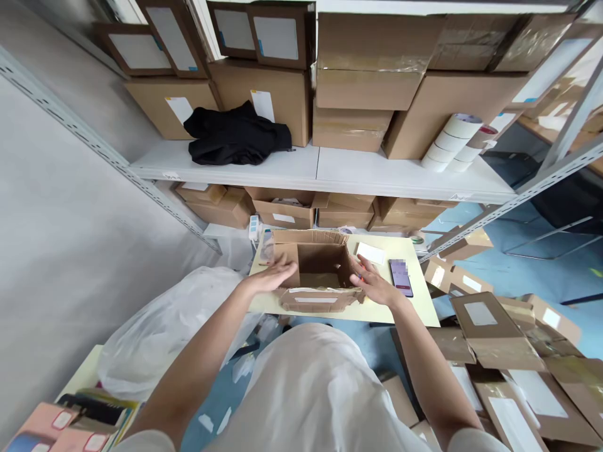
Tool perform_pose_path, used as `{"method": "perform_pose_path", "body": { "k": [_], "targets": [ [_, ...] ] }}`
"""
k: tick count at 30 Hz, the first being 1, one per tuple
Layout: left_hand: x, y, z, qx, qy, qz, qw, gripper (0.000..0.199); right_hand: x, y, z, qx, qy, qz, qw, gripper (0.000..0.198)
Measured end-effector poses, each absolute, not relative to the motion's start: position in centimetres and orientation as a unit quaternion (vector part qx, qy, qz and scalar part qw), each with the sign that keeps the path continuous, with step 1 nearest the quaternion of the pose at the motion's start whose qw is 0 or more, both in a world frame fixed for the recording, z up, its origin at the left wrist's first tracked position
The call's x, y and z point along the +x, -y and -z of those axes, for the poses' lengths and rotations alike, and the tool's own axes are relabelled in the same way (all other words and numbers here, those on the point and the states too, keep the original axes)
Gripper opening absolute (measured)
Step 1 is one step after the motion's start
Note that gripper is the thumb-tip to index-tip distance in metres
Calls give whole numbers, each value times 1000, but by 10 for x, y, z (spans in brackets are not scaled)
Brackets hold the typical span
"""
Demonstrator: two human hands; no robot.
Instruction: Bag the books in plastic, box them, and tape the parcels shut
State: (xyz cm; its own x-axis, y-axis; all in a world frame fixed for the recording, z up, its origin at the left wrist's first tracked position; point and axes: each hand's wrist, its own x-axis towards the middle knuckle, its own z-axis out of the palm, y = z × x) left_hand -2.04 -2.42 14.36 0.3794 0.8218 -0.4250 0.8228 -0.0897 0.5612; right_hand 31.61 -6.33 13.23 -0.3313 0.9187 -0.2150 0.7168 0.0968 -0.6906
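An open cardboard box (315, 267) sits on a small pale yellow table (417, 300) in front of me, its flaps folded outward. My left hand (272, 276) lies flat against the box's left side, fingers spread. My right hand (374, 284) rests against the box's right side, fingers apart. Neither hand grips anything. The inside of the box looks empty as far as I can see. A phone (401, 277) with a lit screen lies on the table just right of my right hand, and a white card (370, 253) lies beyond it.
A metal shelf unit (330, 172) stands behind the table, stacked with cardboard boxes, a black garment (235, 135) and tape rolls (455, 143). Several flat cartons (494, 333) are piled on the floor to the right. A large clear plastic bag (164, 326) bulges at the left.
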Motion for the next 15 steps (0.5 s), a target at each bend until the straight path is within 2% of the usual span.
{"method": "perform_pose_path", "body": {
  "k": [4,8,9,11,13,15],
  "targets": [
    [-55,27,-113,777,-437,-146,428,104,336,69,-134,-509,717,-466,99,82],
    [-69,45,-87,792,-427,-230,372,117,360,79,-123,-411,683,-586,145,95],
    [-68,50,-83,793,-439,-235,349,115,362,81,-118,-391,670,-612,155,100],
    [-58,57,-76,788,-459,-258,318,97,357,83,-107,-408,645,-615,199,101],
    [-46,60,-70,760,-484,-308,306,71,341,82,-95,-485,612,-560,275,82],
    [-33,58,-65,717,-517,-354,304,58,320,77,-85,-577,566,-484,336,68]
  ]
}}
